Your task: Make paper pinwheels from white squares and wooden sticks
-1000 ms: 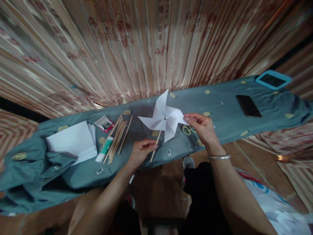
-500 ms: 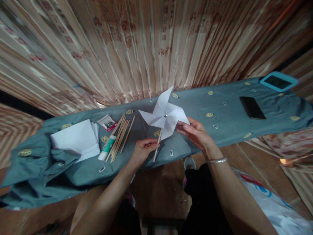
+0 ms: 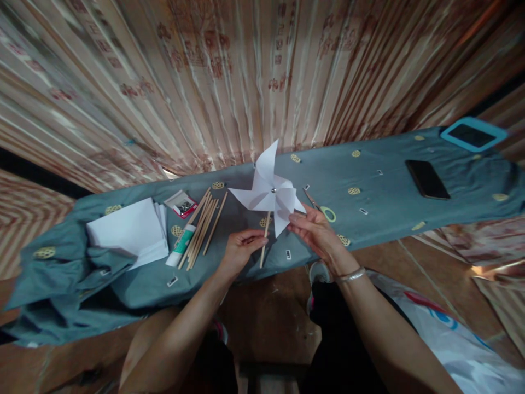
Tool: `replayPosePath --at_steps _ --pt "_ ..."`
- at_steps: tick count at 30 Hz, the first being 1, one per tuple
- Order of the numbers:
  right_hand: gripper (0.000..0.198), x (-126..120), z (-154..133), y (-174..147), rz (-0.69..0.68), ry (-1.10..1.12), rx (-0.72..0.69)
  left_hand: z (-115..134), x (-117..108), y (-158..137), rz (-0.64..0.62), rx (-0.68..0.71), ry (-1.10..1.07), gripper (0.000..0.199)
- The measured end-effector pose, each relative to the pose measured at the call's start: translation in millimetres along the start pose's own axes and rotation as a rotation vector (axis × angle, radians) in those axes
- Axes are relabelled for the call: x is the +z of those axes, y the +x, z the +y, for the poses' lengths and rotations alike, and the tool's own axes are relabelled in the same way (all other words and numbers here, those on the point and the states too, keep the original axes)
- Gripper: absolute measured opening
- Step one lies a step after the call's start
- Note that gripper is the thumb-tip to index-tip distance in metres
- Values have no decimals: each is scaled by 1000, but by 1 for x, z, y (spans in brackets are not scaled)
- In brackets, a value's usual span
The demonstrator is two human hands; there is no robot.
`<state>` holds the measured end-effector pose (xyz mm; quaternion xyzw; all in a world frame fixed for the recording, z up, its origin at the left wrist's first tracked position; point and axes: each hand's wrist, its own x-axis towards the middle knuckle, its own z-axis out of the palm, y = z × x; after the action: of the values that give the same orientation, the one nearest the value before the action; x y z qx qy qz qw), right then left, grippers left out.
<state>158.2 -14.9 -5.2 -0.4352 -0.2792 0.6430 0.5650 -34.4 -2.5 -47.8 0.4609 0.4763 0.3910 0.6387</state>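
Observation:
A white paper pinwheel (image 3: 266,167) with a shiny silver pin at its centre stands over the middle of the cloth. Pinched between the thumb and fingers of my left hand (image 3: 241,249) is its thin wooden stick (image 3: 263,256), below the blades. The fingertips of my right hand (image 3: 315,230) close on the edge of the lower right blade; part of that grip is hidden. Just beyond my right hand lie scissors (image 3: 327,213) with a yellow-green handle.
Left of the pinwheel lie loose wooden sticks (image 3: 214,227), a glue stick (image 3: 180,246), a small packet of metal pins (image 3: 181,204) and stacked white paper (image 3: 127,232). A black phone (image 3: 427,179) and a blue-framed tablet (image 3: 473,134) rest at the right. A curtain (image 3: 246,109) hangs behind.
My right hand has moved left and slightly down along the pinwheel, and its blades have turned a little. The scissors now show beyond that hand. My left hand keeps its hold on the stick.

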Motion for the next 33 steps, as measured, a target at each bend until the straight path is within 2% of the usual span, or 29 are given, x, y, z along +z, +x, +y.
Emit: replayPosePath --at_steps 5,11,13,18,22,33 --pt "41 2 1 -1 -44 -22 9 -2 2 1 19 4 -9 34" --pt "53 1 6 -1 -90 -116 11 -1 6 -1 11 10 -20 32" --pt "52 -6 4 2 -57 -116 -7 -1 6 -2 1 9 -8 33" --pt "48 -29 -6 13 166 -58 -102 -2 2 -1 -20 -2 -4 39" --pt "38 -36 -10 12 263 -103 -157 -4 0 1 -13 -15 -13 41" --pt "35 -31 -8 6 213 -243 -124 -3 0 3 15 13 -24 35"
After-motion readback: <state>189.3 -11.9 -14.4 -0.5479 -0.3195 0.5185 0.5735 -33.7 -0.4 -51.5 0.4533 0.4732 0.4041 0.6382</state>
